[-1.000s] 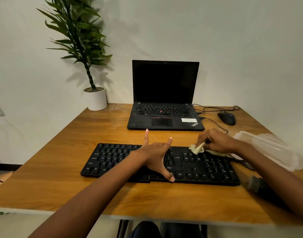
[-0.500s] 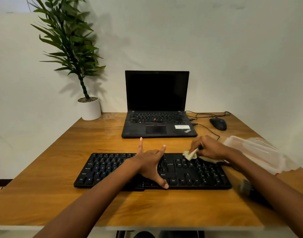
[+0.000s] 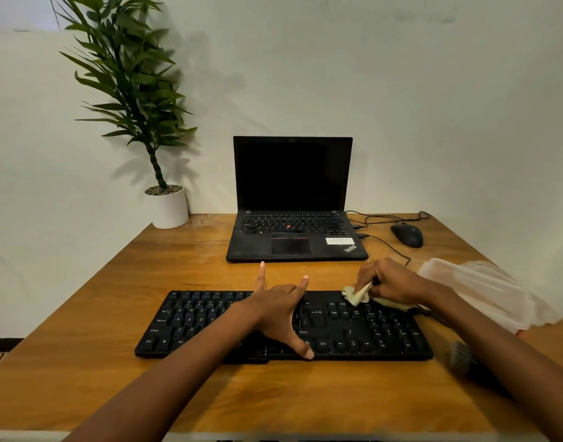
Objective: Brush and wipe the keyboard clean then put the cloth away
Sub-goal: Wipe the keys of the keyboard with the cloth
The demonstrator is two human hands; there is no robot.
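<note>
Centrally, near the front edge of the wooden table (image 3: 114,314), lies the black keyboard (image 3: 210,320); the left hand (image 3: 280,311) rests flat on its middle, fingers straight and spread, thumb reaching to the near edge; the right hand (image 3: 391,282) is curled round a crumpled pale cloth (image 3: 356,295), pressing it on the keyboard's far right keys; a brush (image 3: 460,357) lies just right of the keyboard's near corner, partly hidden by the right forearm; a clear plastic container (image 3: 477,288) sits at the table's right edge; farther off stand an open laptop (image 3: 292,199) with a dark screen, a black mouse (image 3: 407,235) to its right, and a potted plant (image 3: 168,207) at the far left corner.
</note>
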